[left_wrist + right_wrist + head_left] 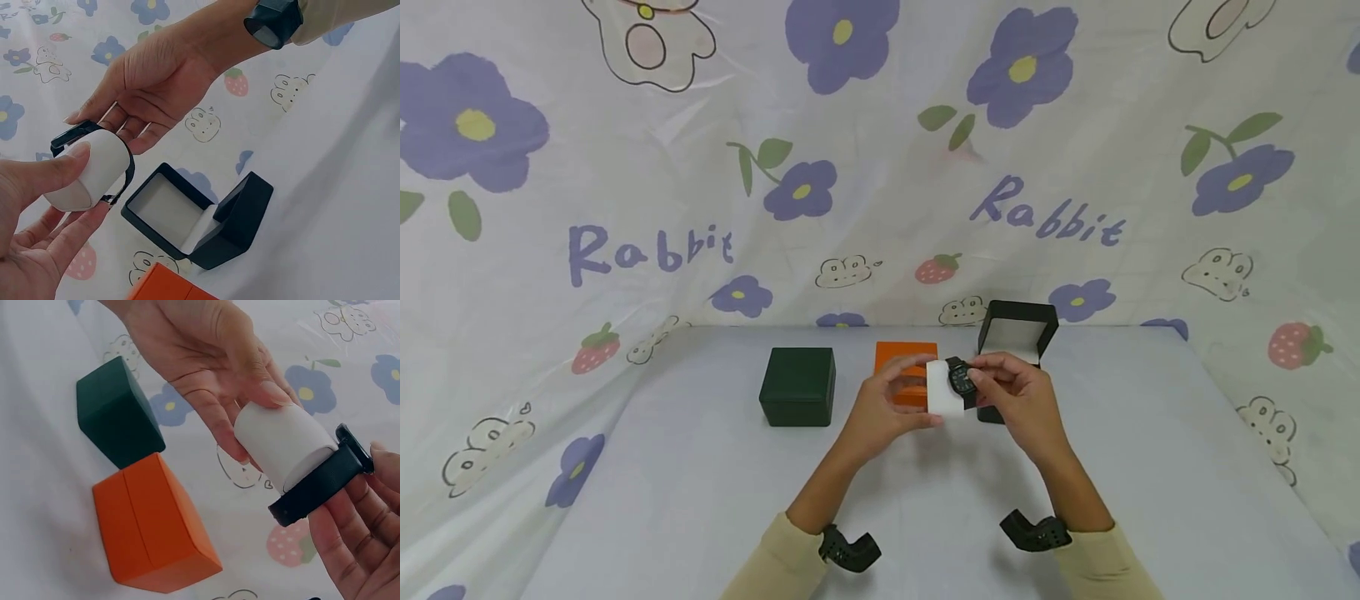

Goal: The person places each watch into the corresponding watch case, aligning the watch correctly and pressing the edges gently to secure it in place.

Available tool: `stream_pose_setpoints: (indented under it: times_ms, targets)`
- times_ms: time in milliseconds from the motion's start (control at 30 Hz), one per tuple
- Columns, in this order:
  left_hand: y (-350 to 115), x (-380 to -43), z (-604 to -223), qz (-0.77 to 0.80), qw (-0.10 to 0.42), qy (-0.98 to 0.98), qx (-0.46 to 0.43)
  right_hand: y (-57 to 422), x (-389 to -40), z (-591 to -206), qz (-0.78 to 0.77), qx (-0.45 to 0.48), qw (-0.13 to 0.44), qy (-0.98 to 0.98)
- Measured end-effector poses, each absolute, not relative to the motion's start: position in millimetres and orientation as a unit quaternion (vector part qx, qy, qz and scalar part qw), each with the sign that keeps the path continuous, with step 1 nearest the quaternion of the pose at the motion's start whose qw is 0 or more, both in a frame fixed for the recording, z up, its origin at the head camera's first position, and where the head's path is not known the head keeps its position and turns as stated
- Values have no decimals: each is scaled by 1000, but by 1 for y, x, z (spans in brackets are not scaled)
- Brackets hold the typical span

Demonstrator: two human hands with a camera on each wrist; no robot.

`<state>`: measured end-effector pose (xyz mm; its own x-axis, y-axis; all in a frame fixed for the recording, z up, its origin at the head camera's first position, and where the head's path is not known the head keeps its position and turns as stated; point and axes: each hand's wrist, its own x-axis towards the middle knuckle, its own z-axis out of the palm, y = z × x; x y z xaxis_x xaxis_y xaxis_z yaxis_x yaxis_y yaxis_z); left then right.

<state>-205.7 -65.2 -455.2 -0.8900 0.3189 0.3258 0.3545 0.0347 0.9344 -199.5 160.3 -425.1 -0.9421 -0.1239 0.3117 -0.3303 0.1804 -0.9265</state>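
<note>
My left hand (880,410) grips a white watch cushion (942,392), thumb on one side and fingers on the other. On the cushion's right end sits a black wristwatch (961,379), its dial facing up toward the head camera. My right hand (1024,404) pinches the watch between thumb and fingers. From the right wrist view, the dark strap (319,487) wraps partly over the cushion's end, and much of the cushion stands out of the loop. Both hands are held up over the table, in front of an open black watch box (244,228) with a pale lining.
A closed dark green box (797,387) stands to the left on the white table (700,500). Between it and the black box is a closed orange box (895,354), partly behind my left hand. A printed cloth (880,233) hangs behind the table.
</note>
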Motion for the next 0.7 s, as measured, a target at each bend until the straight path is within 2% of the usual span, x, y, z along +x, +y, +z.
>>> stream_pose_setpoints:
  times_ms: [367,700]
  targets:
    - [-71,-206,-454,-673,14,-706,-219,166,-201,-429,597,197,60,-775]
    - [-70,-207,-451,-688,2,-695,-211,164,-200,-429,590,203,70,-778]
